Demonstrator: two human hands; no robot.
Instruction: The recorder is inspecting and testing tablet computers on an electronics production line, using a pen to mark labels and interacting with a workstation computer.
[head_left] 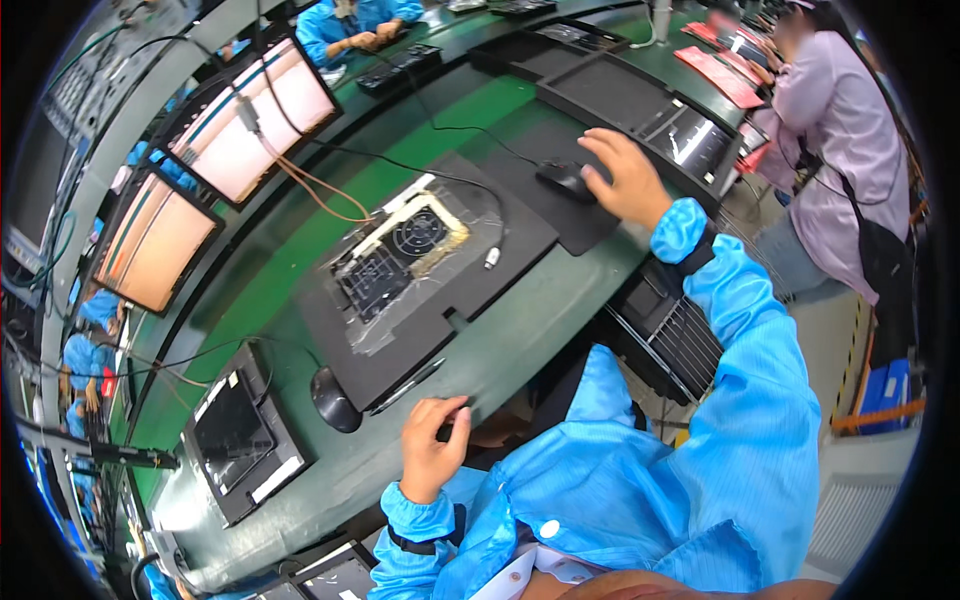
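My right hand [628, 178] is open beside a black mouse [566, 180], its fingers spread and nothing in them. The fingertips are close to the mouse; whether they touch it I cannot tell. At the table's near edge, my left hand [432, 446] is loosely bent, with thumb and fingers apart and nothing held. A dark pen [408, 386] lies just beyond it, along the edge of a black mat [450, 322]. On that mat sits a black fixture with a pale frame [400, 250], taped down. A cable's silver plug [491, 259] rests beside the fixture.
A second black mouse [335, 400] and a tablet-like device on a black tray [232, 435] are at the left. Two lit monitors [250, 120] stand beyond. Black trays [610, 92] fill the far right. A person in a pale coat [835, 150] works at the right.
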